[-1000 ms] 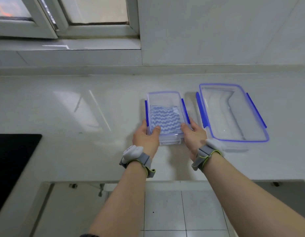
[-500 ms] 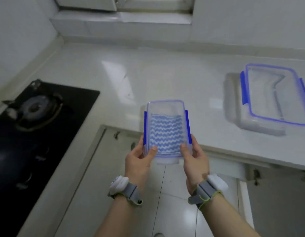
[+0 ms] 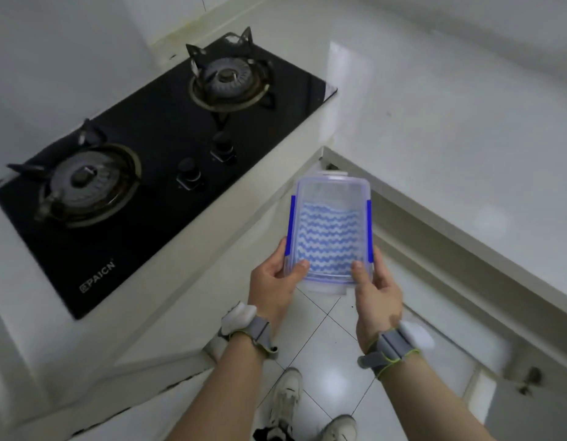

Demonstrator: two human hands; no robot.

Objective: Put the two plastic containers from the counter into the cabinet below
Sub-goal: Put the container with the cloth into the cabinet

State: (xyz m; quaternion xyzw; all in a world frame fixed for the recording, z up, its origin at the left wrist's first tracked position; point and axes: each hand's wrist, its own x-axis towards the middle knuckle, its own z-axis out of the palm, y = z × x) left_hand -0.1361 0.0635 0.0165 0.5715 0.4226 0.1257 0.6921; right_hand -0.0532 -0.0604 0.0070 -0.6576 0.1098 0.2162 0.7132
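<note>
Small lidded container (image 3: 330, 232) off the worktop (image 3: 450, 128), held level in mid-air over the floor (image 3: 326, 354) in the corner between the two worktop runs. Left hand (image 3: 272, 281) closed on the near left corner, thumb on the lid, fingers underneath; right hand (image 3: 376, 292) closed the same way on the near right corner. Blue wavy-patterned cloth visible through the clear lid, blue clips down both long sides. First container lifted but not yet in the cabinet; roughly a quarter done by judgement. Second container out of view, presumably left to move. Cabinet door (image 3: 536, 405) at lower right, with hinge hardware showing; open or closed, cannot tell. Black gas hob (image 3: 155, 160) with two burners and two knobs on the left run, well apart from the container. Shoes (image 3: 288, 399) below on the tiles. Nothing blocking the way down; worktop edge close to the container's far end.
</note>
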